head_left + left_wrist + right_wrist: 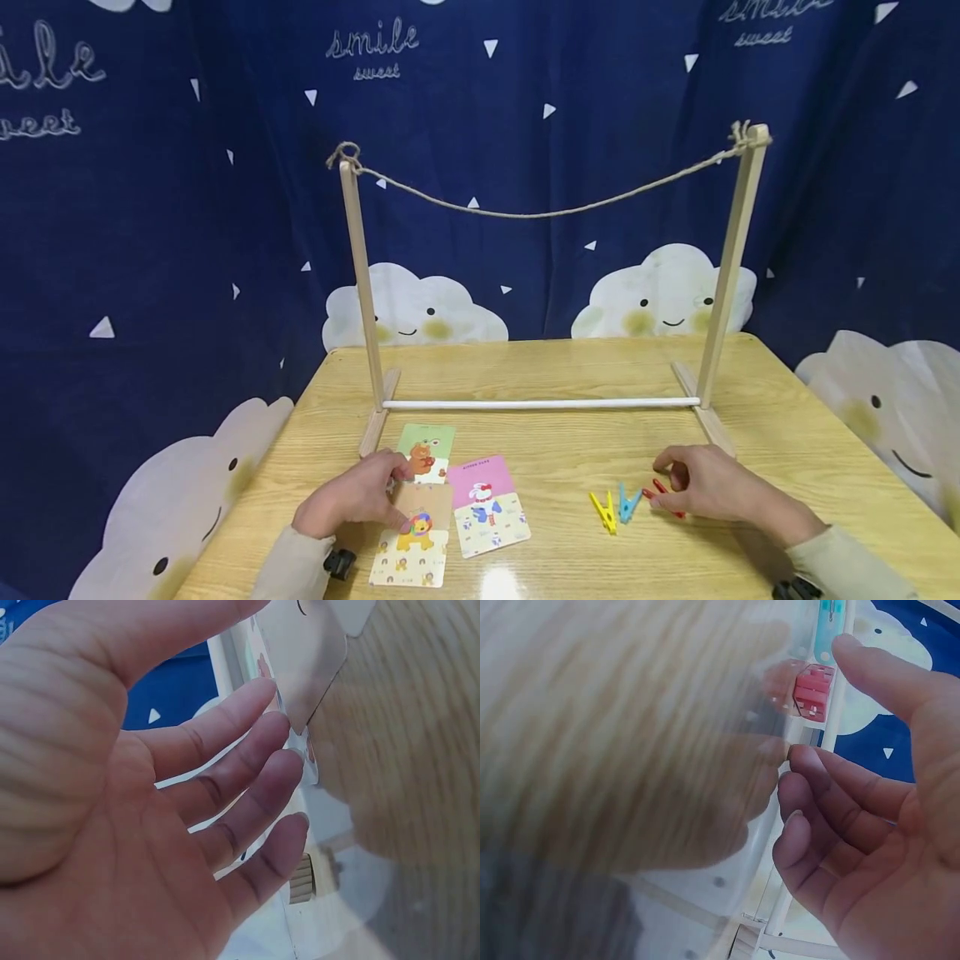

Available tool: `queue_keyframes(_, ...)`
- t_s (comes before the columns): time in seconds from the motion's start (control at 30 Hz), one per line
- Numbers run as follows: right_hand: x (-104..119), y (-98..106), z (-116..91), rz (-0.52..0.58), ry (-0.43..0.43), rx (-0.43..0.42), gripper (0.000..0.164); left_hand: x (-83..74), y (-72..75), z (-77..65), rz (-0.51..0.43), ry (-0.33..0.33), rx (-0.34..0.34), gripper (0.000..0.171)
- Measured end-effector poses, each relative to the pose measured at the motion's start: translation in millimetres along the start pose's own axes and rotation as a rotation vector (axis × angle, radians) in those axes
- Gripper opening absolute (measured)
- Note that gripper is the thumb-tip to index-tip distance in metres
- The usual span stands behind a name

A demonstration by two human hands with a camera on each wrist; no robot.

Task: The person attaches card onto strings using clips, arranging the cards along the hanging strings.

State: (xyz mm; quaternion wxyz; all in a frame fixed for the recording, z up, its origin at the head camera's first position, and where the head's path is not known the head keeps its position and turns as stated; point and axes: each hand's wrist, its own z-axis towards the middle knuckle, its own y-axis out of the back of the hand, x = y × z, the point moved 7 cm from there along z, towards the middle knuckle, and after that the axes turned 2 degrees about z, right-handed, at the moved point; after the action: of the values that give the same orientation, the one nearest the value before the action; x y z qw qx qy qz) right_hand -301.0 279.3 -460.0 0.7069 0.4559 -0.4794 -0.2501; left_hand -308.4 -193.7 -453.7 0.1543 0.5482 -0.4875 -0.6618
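My left hand spreads over the cards at the left, its thumb above a lion card and its fingertips beside a green bear card. In the left wrist view the fingers are loosely bent with nothing held. A pink-topped card with a white bunny lies to its right. My right hand is at a red clothespin, which lies on the table between the parted thumb and fingers in the right wrist view. A blue clothespin and a yellow clothespin lie just left of it.
Behind the cards and clothespins stands a wooden frame with two posts, a white crossbar and a sagging twine line tied between the post tops. A navy cloud-print curtain hangs behind the wooden table.
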Motion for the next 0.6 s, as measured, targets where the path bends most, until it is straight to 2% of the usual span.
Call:
queue_keyframes(0.4, 3.2, 1.6, 1.9, 0.013, 0.054, -0.034, 0.038, 3.3, 0.9, 2.8, 0.028, 0.033, -0.007, 0.058)
queue_keyframes(0.6, 2.8, 0.5, 0.8, 0.038, 0.069, -0.025, 0.032, 4.2, -0.5, 3.1, 0.032, 0.037, 0.001, 0.059)
